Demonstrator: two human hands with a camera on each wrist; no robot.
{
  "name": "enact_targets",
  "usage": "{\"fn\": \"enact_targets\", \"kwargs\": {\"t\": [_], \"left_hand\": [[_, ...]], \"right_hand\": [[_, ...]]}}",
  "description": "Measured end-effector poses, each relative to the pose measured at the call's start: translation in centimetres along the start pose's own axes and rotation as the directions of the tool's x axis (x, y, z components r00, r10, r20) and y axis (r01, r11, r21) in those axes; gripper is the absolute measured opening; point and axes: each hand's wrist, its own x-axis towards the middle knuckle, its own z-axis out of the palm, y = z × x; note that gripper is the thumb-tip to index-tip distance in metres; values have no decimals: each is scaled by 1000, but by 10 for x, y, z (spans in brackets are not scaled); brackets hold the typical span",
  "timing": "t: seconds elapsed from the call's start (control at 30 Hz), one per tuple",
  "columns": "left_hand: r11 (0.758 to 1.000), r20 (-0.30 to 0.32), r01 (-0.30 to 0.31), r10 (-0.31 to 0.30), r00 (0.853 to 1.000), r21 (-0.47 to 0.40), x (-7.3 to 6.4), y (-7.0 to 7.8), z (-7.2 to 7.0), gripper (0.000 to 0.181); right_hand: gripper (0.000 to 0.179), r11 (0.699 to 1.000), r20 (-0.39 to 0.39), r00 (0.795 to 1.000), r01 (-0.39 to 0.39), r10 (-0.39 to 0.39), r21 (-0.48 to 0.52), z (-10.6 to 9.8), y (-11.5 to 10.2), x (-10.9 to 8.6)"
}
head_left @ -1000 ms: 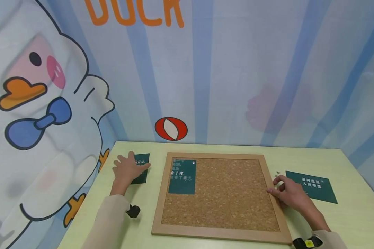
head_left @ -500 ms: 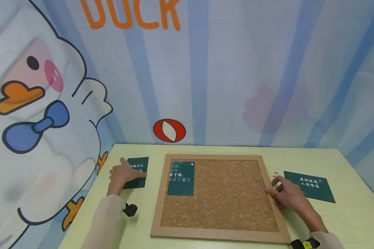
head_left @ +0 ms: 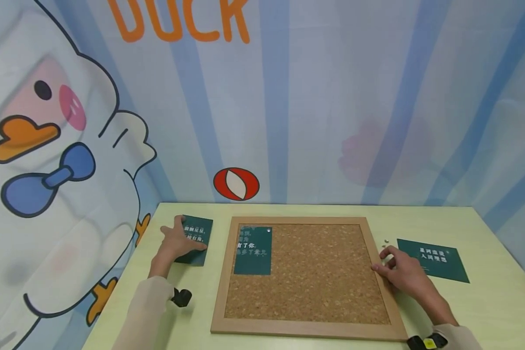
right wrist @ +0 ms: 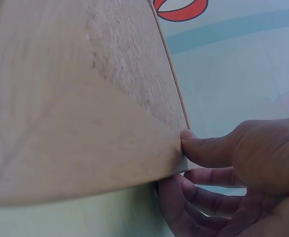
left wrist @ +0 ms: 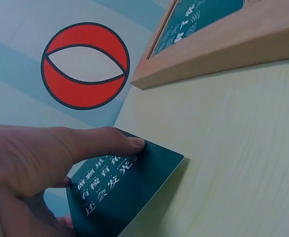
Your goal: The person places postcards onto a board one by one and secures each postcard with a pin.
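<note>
In the head view my left hand (head_left: 174,243) grips a dark green card (head_left: 198,224) with white writing, left of the corkboard. The left wrist view shows the thumb (left wrist: 127,144) on the card's near face and other fingers at its far edge. The card (left wrist: 139,192) tilts over the table and casts a shadow. My right hand (head_left: 404,274) holds the right wooden edge of the corkboard (head_left: 323,272). Its thumb (right wrist: 208,149) lies on the frame (right wrist: 110,143), with the other fingers at the side and below.
A second green card (head_left: 253,262) lies at the board's upper left, with a small shiny pin (head_left: 269,230) at its top right corner. Beyond my right hand lies another green card (head_left: 452,267). Small silvery bits (head_left: 387,241) sit beside it. A printed curtain (head_left: 315,107) backs the table.
My left hand has shifted slightly, and its spread fingers now grip the card, which has turned and tilted. More of its writing shows. The right hand stays on the board's edge.
</note>
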Motion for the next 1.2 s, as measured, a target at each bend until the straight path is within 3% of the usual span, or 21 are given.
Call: {"fn": "enact_targets", "kwargs": {"t": [0.27, 0.53, 0.8, 1.2], "left_hand": [[995, 17, -78, 79, 997, -59, 2, 8, 3, 107], [988, -5, -99, 99, 995, -115, -1, 30, 12, 107], [982, -15, -133, 132, 991, -131, -5, 56, 30, 107], [969, 26, -189, 196, 980, -158, -14, 89, 62, 105]], "right_hand": [[35, 1000, -10, 1000, 5, -5, -22, 1, -1, 0], [34, 1000, -23, 1000, 13, -13, -16, 1, 0, -1], [34, 1000, -36, 999, 11, -12, -27, 1, 0, -1], [37, 999, -31, 999, 24, -25, -30, 1, 0, -2]]}}
